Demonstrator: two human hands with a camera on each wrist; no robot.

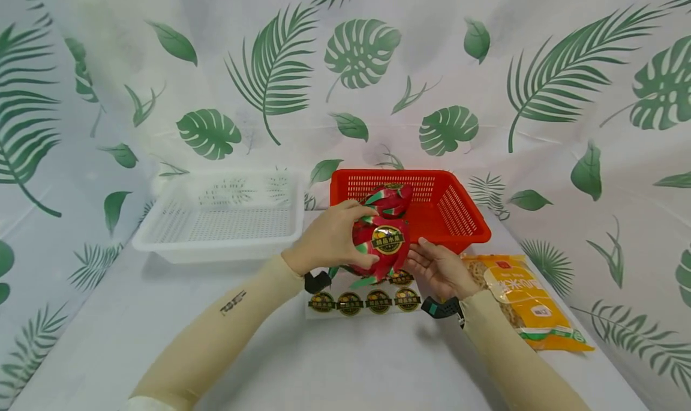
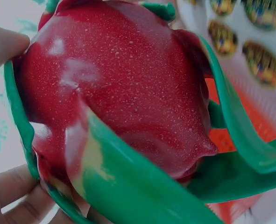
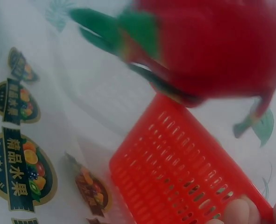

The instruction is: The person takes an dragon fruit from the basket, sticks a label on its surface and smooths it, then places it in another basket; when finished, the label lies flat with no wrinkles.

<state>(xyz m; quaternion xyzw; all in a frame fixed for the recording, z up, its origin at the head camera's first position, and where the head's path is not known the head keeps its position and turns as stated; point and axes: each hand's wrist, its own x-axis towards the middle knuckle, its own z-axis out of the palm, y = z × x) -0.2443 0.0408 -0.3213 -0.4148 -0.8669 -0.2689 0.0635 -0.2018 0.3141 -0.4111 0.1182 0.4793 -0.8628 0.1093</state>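
Note:
My left hand (image 1: 328,238) grips a red dragon fruit (image 1: 396,261) with green-tipped scales, thumb and fingers on opposite sides. A round black-and-gold label (image 1: 388,240) sits on its upward face. In the left wrist view the fruit (image 2: 128,70) fills most of the frame. Just right of it, my right hand (image 1: 439,272) is held palm up with loosely bent fingers and nothing in them. The right wrist view catches its fingertips (image 3: 238,212) low in the corner, apart from the fruit (image 3: 217,51). Behind, another dragon fruit (image 1: 390,201) is in the red basket (image 1: 475,234).
Below the held fruit lies a sheet of round labels (image 1: 363,313), partly covered. A white plastic basket (image 1: 216,254) stands at the left. On the right is a yellow food bag (image 1: 526,297). Leaf-patterned cloth (image 1: 378,111) hangs behind the table.

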